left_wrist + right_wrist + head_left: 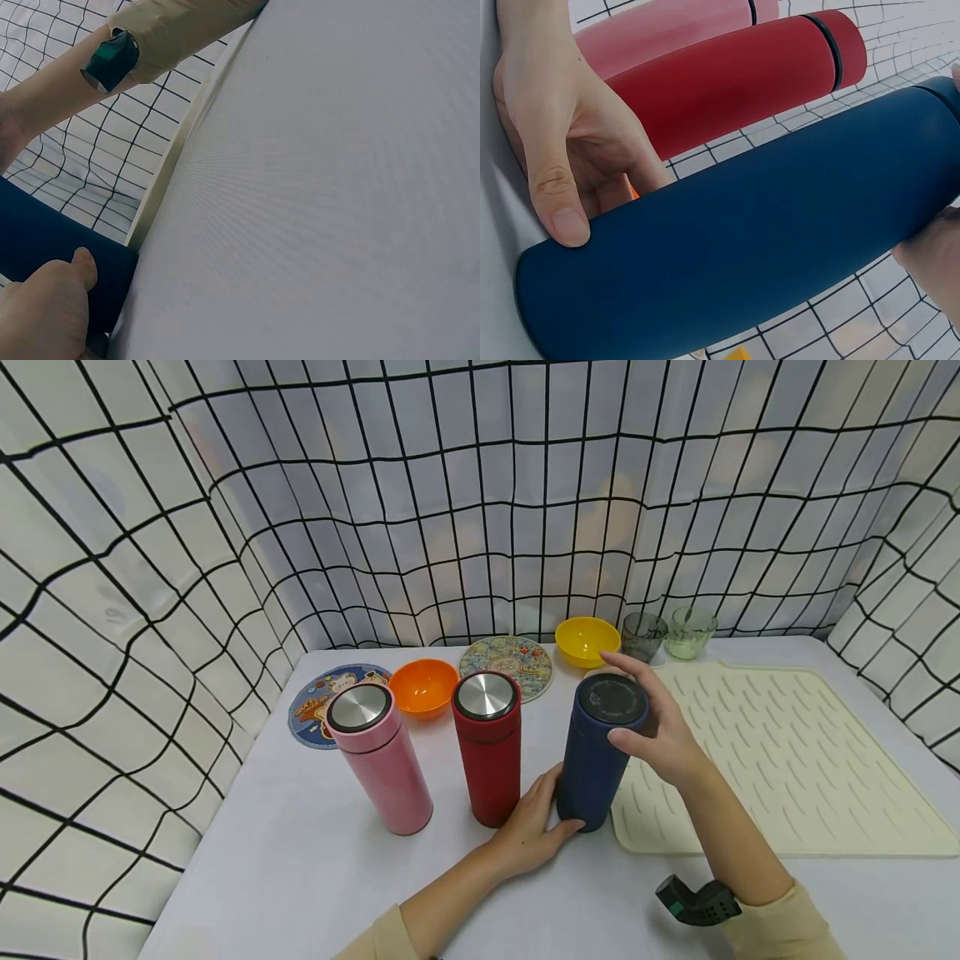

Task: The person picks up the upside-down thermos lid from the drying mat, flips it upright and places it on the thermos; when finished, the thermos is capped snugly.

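Observation:
A dark blue thermos flask (pixel 596 768) stands upright on the white table, just left of the cream mat. My right hand (pixel 660 727) grips its top, thumb on the near side and fingers round the far side. Down at the base, my left hand (pixel 534 827) holds the same flask from the left, with its thumb (pixel 84 268) lying against the blue wall in the left wrist view. A red thermos flask (pixel 491 768) with a steel lid stands just left of that hand. Further left is a pink thermos flask (pixel 386 777), also steel-lidded.
Behind the flasks lie an orange bowl (pixel 425 687), a blue round mat (pixel 307 714) and a patterned round mat (pixel 525 664). A yellow bowl (pixel 588 642), a dark glass (pixel 643 637) and a greenish glass (pixel 690 635) stand along the back. The cream ridged mat (pixel 787 760) covers the right side.

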The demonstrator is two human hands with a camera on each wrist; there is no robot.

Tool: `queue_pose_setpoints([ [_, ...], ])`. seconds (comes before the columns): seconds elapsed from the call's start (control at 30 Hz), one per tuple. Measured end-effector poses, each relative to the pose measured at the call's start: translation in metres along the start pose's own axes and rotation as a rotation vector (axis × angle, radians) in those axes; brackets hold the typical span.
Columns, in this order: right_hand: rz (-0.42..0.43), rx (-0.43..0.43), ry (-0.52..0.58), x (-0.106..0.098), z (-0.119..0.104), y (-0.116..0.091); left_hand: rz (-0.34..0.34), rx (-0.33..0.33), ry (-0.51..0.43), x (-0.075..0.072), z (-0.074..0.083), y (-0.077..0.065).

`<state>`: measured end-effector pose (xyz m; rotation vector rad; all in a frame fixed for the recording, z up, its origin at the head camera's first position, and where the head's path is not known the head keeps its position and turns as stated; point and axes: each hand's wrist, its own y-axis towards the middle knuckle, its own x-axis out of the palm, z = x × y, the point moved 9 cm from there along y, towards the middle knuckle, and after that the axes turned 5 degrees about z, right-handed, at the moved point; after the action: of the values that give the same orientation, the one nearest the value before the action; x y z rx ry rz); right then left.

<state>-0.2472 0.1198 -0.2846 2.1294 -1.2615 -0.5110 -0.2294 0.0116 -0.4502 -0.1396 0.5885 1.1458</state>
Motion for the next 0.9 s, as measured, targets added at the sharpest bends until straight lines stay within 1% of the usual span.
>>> queue_pose_setpoints([
  [0.13, -0.049, -0.012, 0.049, 0.005, -0.0013, 0.0015, -0.003, -0.006, 0.001, 0.0002, -0.0004, 0.0002],
  [0.2, -0.07, -0.002, 0.084, 0.0071, -0.0014, 0.0017, -0.005, -0.014, -0.001, 0.0003, -0.001, 0.0],
  [0.3, -0.072, 0.026, 0.126, 0.0073, -0.0004, 0.0012, -0.006, -0.021, -0.003, 0.0004, -0.0012, -0.0002],
  [0.37, -0.054, 0.031, 0.109, 0.0052, 0.0002, 0.0005, -0.003, -0.01, -0.002, 0.0, -0.0004, -0.0006],
  [0.5, 0.008, 0.04, 0.031, 0.0, 0.0014, -0.0005, 0.001, 0.015, 0.001, -0.0005, 0.0016, -0.001],
  [0.6, 0.045, 0.079, -0.009, -0.0016, 0.0037, -0.0005, 0.002, 0.024, 0.002, -0.0006, 0.0023, -0.001],
  [0.7, 0.048, 0.117, -0.019, -0.0013, 0.0062, -0.0008, 0.004, 0.026, 0.004, -0.0006, 0.002, -0.0007],
  [0.73, 0.044, 0.125, -0.025, -0.0012, 0.0068, -0.001, 0.004, 0.026, 0.005, -0.0005, 0.0017, -0.0005],
  [0.8, 0.019, 0.14, 0.005, -0.0001, 0.0077, -0.0013, 0.005, 0.023, 0.005, -0.0004, 0.0011, -0.0004],
  [0.9, -0.04, 0.158, 0.095, 0.0029, 0.0085, -0.0013, 0.005, 0.018, 0.006, -0.0002, 0.0008, -0.0005],
])
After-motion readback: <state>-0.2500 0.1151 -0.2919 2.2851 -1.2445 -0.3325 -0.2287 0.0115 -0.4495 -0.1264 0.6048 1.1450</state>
